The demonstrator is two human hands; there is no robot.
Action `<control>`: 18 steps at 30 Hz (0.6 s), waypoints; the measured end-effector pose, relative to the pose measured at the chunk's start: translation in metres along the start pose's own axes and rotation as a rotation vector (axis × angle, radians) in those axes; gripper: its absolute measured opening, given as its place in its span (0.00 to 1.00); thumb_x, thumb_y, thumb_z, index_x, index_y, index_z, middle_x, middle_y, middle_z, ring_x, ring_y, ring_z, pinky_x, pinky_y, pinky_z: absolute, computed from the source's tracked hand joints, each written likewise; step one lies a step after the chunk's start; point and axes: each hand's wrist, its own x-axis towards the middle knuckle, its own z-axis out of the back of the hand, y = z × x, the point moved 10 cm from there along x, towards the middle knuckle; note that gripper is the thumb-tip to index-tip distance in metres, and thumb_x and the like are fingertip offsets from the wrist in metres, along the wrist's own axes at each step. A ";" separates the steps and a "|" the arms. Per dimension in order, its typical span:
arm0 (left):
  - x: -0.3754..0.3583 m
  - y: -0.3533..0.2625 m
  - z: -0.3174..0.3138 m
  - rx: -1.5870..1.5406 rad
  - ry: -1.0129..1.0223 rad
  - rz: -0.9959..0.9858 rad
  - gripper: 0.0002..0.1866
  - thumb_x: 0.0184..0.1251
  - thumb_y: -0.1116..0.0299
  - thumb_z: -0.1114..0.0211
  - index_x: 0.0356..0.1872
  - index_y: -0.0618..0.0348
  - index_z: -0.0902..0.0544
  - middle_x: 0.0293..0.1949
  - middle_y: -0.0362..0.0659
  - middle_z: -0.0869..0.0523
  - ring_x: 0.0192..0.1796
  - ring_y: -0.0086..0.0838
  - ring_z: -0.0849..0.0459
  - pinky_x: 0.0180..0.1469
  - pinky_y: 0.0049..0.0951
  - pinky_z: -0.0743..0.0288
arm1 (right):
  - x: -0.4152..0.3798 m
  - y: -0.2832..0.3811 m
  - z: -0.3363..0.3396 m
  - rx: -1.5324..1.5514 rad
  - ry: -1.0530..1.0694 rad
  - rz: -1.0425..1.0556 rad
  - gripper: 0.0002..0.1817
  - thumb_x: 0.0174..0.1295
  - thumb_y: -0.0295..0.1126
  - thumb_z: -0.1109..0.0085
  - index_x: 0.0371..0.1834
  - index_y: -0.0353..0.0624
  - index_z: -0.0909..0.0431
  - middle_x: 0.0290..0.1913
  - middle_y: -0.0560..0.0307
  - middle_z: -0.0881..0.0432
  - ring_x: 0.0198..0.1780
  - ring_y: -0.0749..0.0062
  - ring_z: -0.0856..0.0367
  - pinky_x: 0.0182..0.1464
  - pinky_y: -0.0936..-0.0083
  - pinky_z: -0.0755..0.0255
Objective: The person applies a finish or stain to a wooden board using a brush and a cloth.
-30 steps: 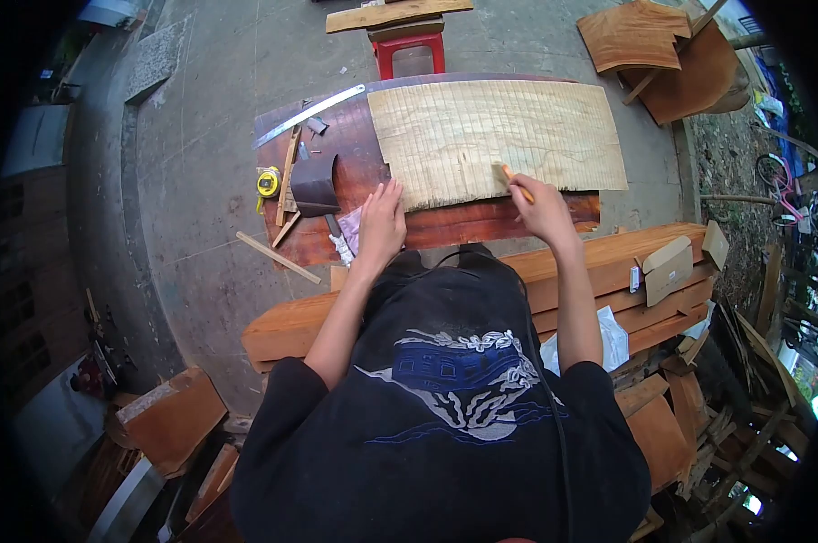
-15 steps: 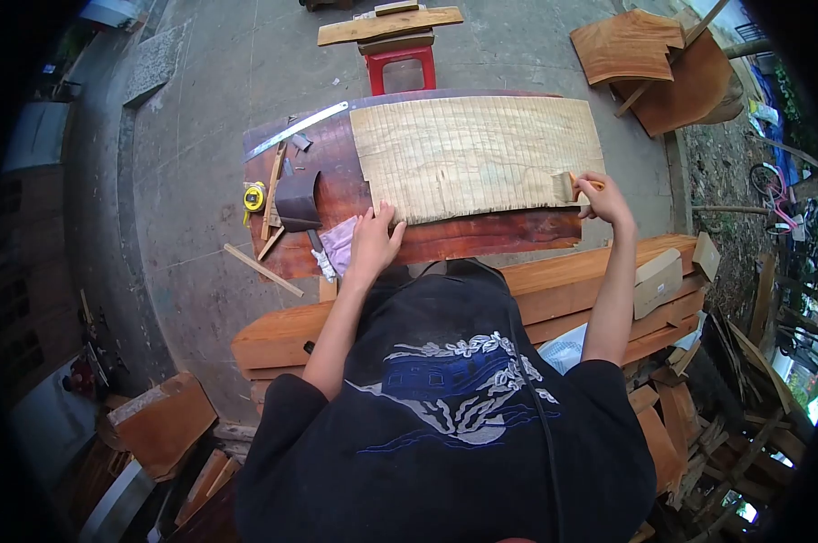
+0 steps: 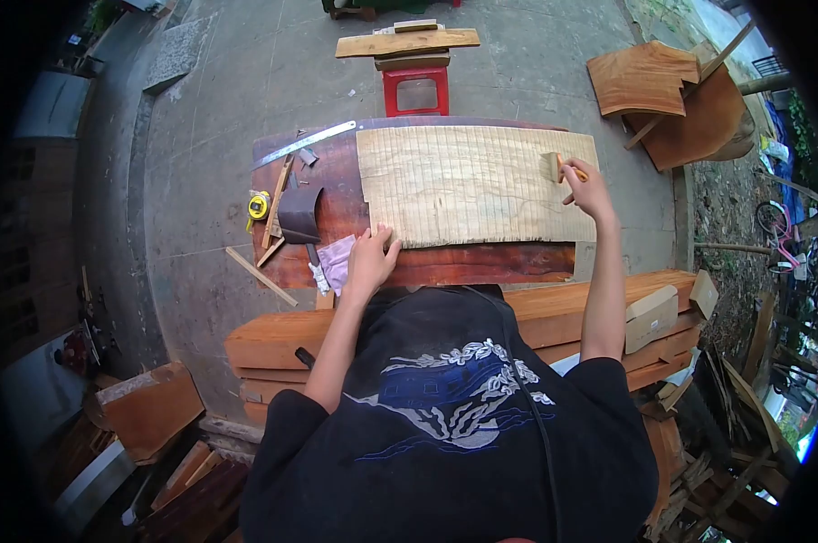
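A pale ridged wood board [image 3: 468, 185] lies across a glossy reddish-brown wood slab [image 3: 481, 262]. My right hand [image 3: 585, 188] is closed round the handle of a flat paintbrush [image 3: 554, 166], whose bristles are at the board's right part. At the board's near left corner rests my left hand [image 3: 373, 258], its fingers spread and touching the edge. Close by it are a lilac cloth [image 3: 337, 260] and a dark curved sheet [image 3: 299, 214], perhaps sandpaper. A steel ruler [image 3: 305, 145] lies along the slab's far left edge.
A yellow tape measure [image 3: 258, 205] and thin wood strips [image 3: 276, 210] sit at the slab's left end. Beyond stands a red stool [image 3: 416, 90] with planks on it. Large wood slabs [image 3: 644, 80] lean at the far right. Thick beams [image 3: 273, 339] are stacked near my body.
My right hand has moved the paintbrush away from the board's near right edge, farther up the board. My left hand stays at the near left corner. The whole view has shifted slightly.
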 end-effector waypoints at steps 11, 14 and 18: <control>0.003 -0.006 0.001 0.062 0.014 0.041 0.20 0.75 0.57 0.32 0.54 0.64 0.12 0.47 0.64 0.11 0.52 0.61 0.13 0.57 0.55 0.19 | -0.009 0.147 -0.190 -0.475 0.015 0.662 0.12 0.81 0.37 0.46 0.49 0.41 0.18 0.42 0.43 0.10 0.39 0.43 0.10 0.45 0.51 0.17; 0.004 0.003 -0.003 0.027 -0.058 -0.012 0.21 0.75 0.57 0.32 0.58 0.63 0.12 0.42 0.63 0.12 0.50 0.61 0.13 0.54 0.54 0.19 | -0.001 0.134 -0.143 -0.238 0.322 0.308 0.11 0.81 0.37 0.44 0.52 0.42 0.16 0.41 0.46 0.12 0.30 0.57 0.10 0.38 0.60 0.16; 0.002 0.004 0.002 -0.023 -0.042 0.033 0.19 0.75 0.57 0.32 0.53 0.63 0.12 0.43 0.64 0.12 0.49 0.61 0.12 0.54 0.56 0.18 | 0.062 0.034 -0.018 -0.320 -0.070 0.066 0.15 0.81 0.36 0.50 0.52 0.44 0.13 0.38 0.47 0.09 0.28 0.55 0.09 0.40 0.57 0.17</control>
